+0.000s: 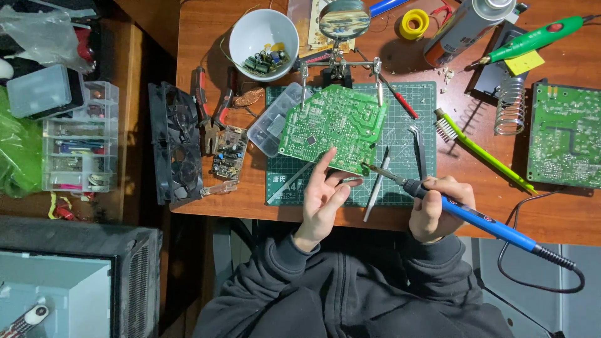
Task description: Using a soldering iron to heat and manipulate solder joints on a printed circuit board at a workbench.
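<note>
A green circuit board [332, 125] is clamped solder side up in a helping-hands stand [338, 66] over a green cutting mat [404, 134]. My left hand [322, 200] is under the board's near edge, fingers apart, with fingertips touching that edge. In my right hand [435, 209] is a blue soldering iron [463, 209], gripped like a pen. Its tip [366, 166] sits at the board's near right edge. The iron's black cable [538, 275] loops off to the right.
Tweezers [418, 150] and a thin probe [377, 184] lie on the mat. A white bowl of parts [263, 34], pliers [210, 103], black fans [175, 144], a green brush [482, 150], a second board [566, 134], a coil stand [512, 106] and parts drawers [78, 141] surround it.
</note>
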